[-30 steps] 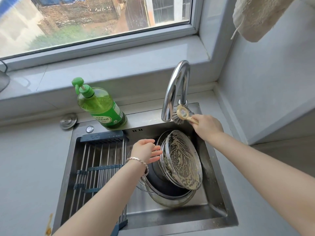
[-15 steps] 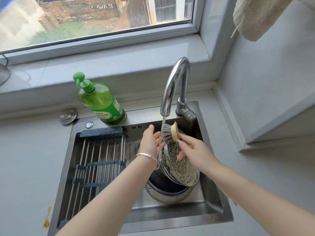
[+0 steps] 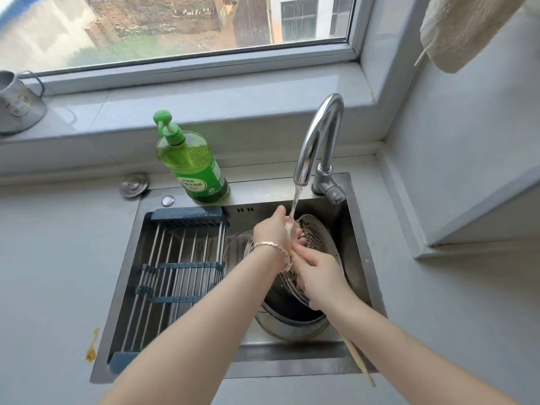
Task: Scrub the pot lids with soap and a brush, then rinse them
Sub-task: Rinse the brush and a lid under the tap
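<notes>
Stick: a thin pale wooden stick [image 3: 358,362] juts out from under your right forearm and crosses the front rim of the stainless steel sink [image 3: 292,368]; what it joins is hidden.
Pot: a round steel pot with a dark inside [image 3: 292,331] sits in the right half of the basin.
Right hand: your right hand [image 3: 320,277] is above the pot, back to the camera. Its fingers are curled in towards your left palm, and I cannot tell what they grip.
Soapy lid: a round steel-rimmed pot lid streaked with suds [image 3: 320,233] leans nearly upright in the pot, just behind both your hands.
Second lid: a clear glass lid [image 3: 235,254] stands to its left, between the pot and the rack.
Left hand: your left hand [image 3: 271,233], a silver bracelet [image 3: 268,246] at the wrist, is raised under the water. One finger points straight up at the spout; the rest are hidden, so its hold cannot be told.
Water: a thin stream [image 3: 296,197] falls onto the palm side of your left hand.
Rack: a steel-rod drying rack with blue ends [image 3: 181,258] spans the sink's left half.
Tap: a curved chrome tap [image 3: 321,133] rises at the back right.
Soap: a green pump bottle of dish soap [image 3: 193,168] stands on the back ledge, with a round steel plug [image 3: 133,185] to its left.
Sill: a grey metal mug [image 3: 17,103] sits at the far left.
Wall: a cream cloth [image 3: 467,27] hangs at the top right.
</notes>
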`<state>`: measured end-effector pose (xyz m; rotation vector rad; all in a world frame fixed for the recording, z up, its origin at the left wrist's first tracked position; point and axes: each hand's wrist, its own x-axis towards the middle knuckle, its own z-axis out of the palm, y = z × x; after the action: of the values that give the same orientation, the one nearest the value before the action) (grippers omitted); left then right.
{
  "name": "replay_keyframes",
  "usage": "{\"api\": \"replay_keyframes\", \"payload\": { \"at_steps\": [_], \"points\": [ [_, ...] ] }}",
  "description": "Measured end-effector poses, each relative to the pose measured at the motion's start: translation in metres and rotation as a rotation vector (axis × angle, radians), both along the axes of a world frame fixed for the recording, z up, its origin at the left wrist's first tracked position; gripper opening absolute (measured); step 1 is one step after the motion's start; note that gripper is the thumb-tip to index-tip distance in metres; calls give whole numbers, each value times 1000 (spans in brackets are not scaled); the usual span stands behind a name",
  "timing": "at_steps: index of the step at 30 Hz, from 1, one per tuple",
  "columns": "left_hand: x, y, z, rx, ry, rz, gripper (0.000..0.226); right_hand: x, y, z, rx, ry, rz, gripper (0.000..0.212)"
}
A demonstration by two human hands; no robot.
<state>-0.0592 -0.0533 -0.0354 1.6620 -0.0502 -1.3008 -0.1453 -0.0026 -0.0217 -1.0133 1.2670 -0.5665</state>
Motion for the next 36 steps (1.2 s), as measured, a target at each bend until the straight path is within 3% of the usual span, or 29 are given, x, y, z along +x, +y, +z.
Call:
{"api": "replay_keyframes", "payload": {
  "at_steps": [2,4,5,7,12,19,24,27,32,34,36],
  "points": [
    [11,-11,0,38,-26,-106,14,-1,4,4,-1,26,-8,31],
    [7,-5,1,45,-327,-400,17,-4,0,6,2,31,-44,34],
    [4,-1,4,-25,-345,-407,12,-6,-4,8,12,42,-54,35],
    [-1,12,4,-146,-486,-387,34,-9,-11,11,55,44,-49,33],
    [8,13,-3,-84,-657,-426,46,-7,-7,12,98,69,26,36],
    [14,2,-13,78,-601,-379,48,3,-10,2,187,75,-18,38],
    [16,13,-18,55,-956,-493,50,7,-2,-2,130,124,-19,40],
    [9,12,-10,12,-692,-338,45,11,2,3,-42,179,21,41],
    [22,0,-6,7,47,-284,36,8,11,13,-72,210,80,42],
    [21,3,-10,-113,54,-298,40,4,8,15,-28,179,70,41],
    [13,7,-19,-192,-92,-269,36,3,-2,15,22,153,38,39]
  ]
}}
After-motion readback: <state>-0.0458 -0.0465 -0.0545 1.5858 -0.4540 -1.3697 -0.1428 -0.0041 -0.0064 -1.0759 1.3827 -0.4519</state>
